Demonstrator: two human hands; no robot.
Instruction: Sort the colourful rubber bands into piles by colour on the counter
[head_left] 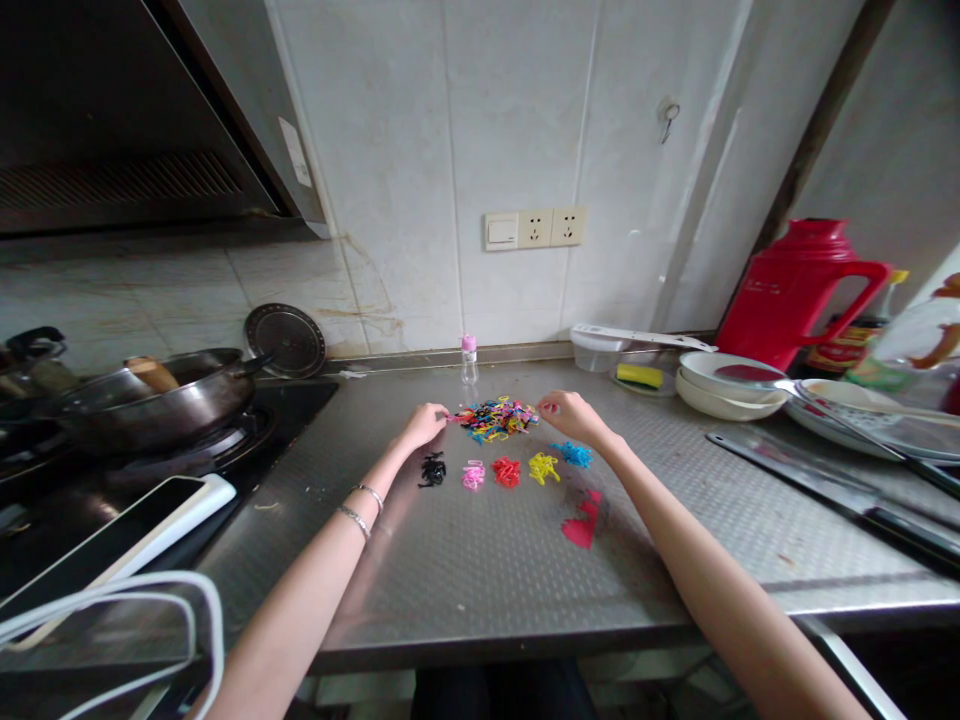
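Observation:
A mixed pile of small coloured rubber bands (498, 419) lies on the metal counter (420, 560). My left hand (424, 426) is at the pile's left edge, its fingers pinched together by a pinkish bit too small to make out. On the other side, my right hand (573, 414) has its fingers curled closed beside the pile's right edge; whatever they hold is hidden. In front sit single-colour heaps: black bands (433, 470), pink bands (473, 475), red bands (506, 472), yellow bands (543, 468) and blue bands (576, 454).
A small clear bottle with a pink cap (469, 358) stands behind the pile. Nearer me lies a torn-looking red and clear piece (581, 520). To the right are a cleaver (795, 480), bowls (727, 385) and a red thermos (799, 290). Leftward are a pan (161, 395) and a phone (112, 540).

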